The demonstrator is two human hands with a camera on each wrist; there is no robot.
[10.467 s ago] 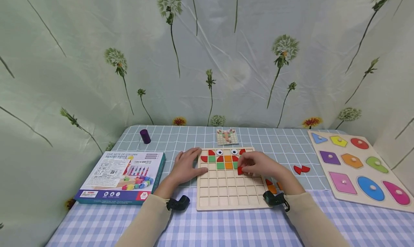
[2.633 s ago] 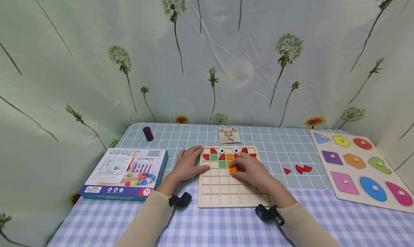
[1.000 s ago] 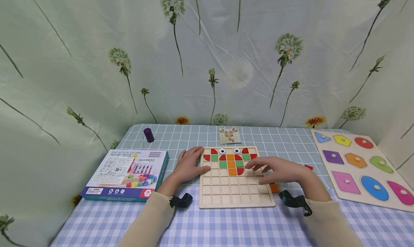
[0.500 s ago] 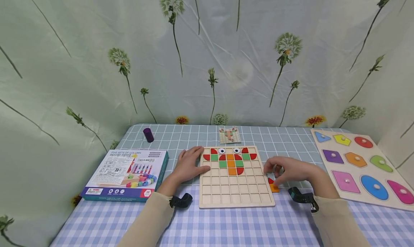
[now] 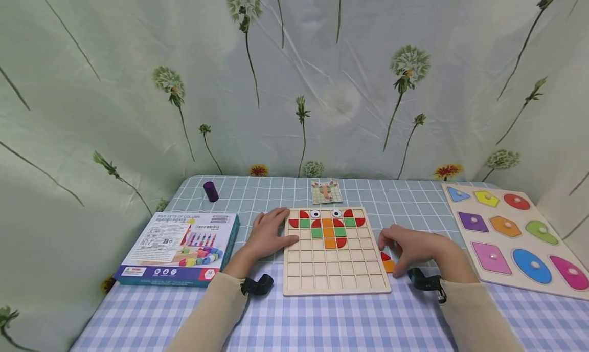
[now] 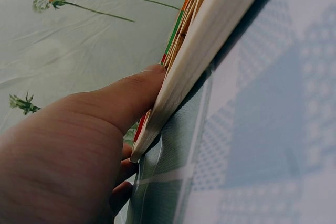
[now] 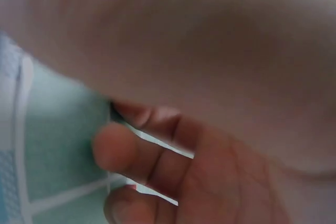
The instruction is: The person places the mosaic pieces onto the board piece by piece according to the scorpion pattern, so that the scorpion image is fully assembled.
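The wooden grid board (image 5: 338, 282) lies flat, its upper rows holding red, green and orange tiles and two eye tiles. At its left edge rests my left hand (image 5: 267, 237); the left wrist view has the thumb (image 6: 131, 95) touching the board's edge, with other fingers beyond it. My right hand (image 5: 414, 247) is beside the board's right edge, fingers bent and parted from the thumb. A red piece (image 5: 384, 257) and an orange piece (image 5: 389, 266) show in that gap. Whether the fingertips touch a piece is hidden; in the right wrist view, fingers (image 7: 136, 156) look loosely bent.
Behind the board lies a pattern card (image 5: 326, 192). A boxed bead set (image 5: 179, 249) and a purple cylinder (image 5: 210, 191) are on the left. The shape-knob puzzle board (image 5: 513, 239) lies on the right. A floral curtain (image 5: 294, 81) rises behind the table.
An orange square and a red quarter-round now sit in the row under the green tiles. My right hand has gone from over the board to the loose pieces at right. My left hand stays.
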